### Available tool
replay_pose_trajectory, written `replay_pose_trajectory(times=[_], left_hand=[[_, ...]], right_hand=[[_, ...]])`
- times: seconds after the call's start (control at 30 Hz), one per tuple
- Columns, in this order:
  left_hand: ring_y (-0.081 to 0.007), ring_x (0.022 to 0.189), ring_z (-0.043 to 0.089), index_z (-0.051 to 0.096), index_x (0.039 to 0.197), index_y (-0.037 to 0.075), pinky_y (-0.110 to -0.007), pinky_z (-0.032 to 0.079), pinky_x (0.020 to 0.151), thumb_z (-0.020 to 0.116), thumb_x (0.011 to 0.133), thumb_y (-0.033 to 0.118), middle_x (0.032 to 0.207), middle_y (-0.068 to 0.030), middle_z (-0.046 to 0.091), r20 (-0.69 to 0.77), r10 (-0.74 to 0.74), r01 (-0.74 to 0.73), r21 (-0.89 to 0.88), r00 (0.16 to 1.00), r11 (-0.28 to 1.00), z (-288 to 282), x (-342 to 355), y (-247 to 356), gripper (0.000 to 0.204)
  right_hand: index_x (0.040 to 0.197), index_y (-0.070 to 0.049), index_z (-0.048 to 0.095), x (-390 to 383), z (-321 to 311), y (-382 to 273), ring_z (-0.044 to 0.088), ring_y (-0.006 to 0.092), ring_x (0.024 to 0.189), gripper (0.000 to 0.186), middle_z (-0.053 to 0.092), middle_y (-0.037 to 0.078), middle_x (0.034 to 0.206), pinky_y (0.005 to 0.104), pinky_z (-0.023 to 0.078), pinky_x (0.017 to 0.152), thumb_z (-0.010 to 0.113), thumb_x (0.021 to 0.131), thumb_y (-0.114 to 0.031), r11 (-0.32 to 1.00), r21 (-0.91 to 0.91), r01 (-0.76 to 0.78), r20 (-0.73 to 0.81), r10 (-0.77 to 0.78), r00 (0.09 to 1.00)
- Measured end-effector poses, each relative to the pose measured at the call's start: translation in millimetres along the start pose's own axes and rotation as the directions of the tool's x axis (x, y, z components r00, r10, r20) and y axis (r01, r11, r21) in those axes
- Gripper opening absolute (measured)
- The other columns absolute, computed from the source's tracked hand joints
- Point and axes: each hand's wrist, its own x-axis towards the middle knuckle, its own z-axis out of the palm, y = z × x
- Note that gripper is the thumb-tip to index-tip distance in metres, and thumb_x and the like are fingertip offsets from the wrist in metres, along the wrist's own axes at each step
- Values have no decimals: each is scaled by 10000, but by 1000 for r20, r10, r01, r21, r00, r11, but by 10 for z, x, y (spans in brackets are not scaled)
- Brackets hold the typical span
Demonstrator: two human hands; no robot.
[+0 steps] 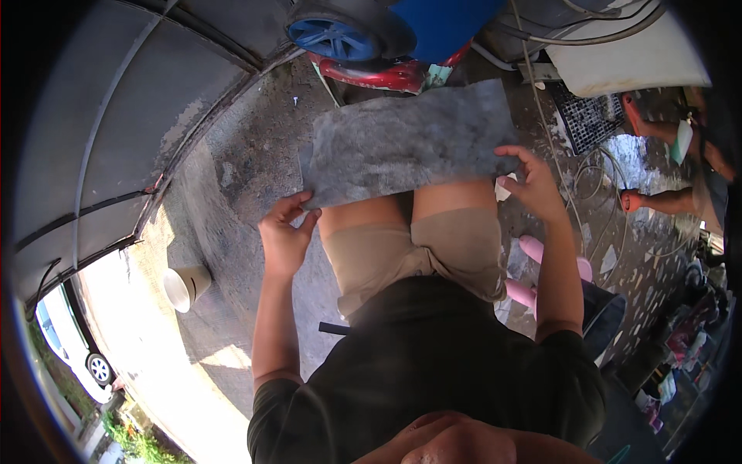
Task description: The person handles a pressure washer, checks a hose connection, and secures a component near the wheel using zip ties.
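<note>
A grey, blotchy cloth [410,143] is spread out in front of my thighs, roughly rectangular and fairly flat. My left hand [286,236] pinches its near left corner between thumb and fingers. On the other side, my right hand [533,182] has the right edge between its thumb and bent fingers. The cloth hides my knees and part of the ground beyond them.
Ahead stand a blue ride-on toy with a blue wheel [332,39] and a red part [371,75]. A white bucket [185,288] is at left. At right are a black crate [583,116], hoses, pink footwear [532,247] and another person's legs [672,203].
</note>
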Motion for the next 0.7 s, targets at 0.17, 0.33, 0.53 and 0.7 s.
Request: replay_pose_trajectory(times=[0.17, 0.33, 0.53, 0.7], left_hand=[[-257, 855, 742, 723, 1017, -5, -333, 595, 778, 757, 736, -37, 987, -148, 733, -50, 13, -7, 121, 999, 993, 381, -574, -549, 285], [-161, 856, 717, 705, 962, -32, -302, 569, 788, 769, 843, 54, 940, -106, 738, -60, -88, 82, -89, 994, 993, 451, -714, -525, 160], [-95, 864, 656, 707, 1024, -57, -247, 515, 810, 754, 906, 92, 941, -64, 719, -52, -252, 218, -357, 966, 908, 397, -379, -370, 196], [-123, 946, 678, 724, 1100, -29, -276, 540, 836, 754, 887, 51, 1014, -96, 726, -112, -38, 15, -205, 993, 979, 44, 119, 205, 230]], right_hand=[[1206, -85, 674, -362, 434, 591, 544, 190, 779, 448, 590, 73, 880, 319, 455, 725, 699, 764, -16, 994, -105, -32, -66, 25, 998], [1199, -71, 679, -284, 389, 517, 518, 189, 814, 441, 543, 76, 877, 305, 434, 752, 672, 765, 11, 989, -140, 41, -69, -51, 996], [1182, -57, 681, -8, 257, 435, 496, 178, 783, 406, 551, 64, 898, 281, 412, 726, 638, 794, 55, 996, -60, 68, -68, -72, 995], [1174, -53, 675, 288, -7, 24, 490, 164, 741, 342, 578, 72, 965, 250, 413, 698, 604, 858, 58, 978, -79, 193, -152, -204, 967]])
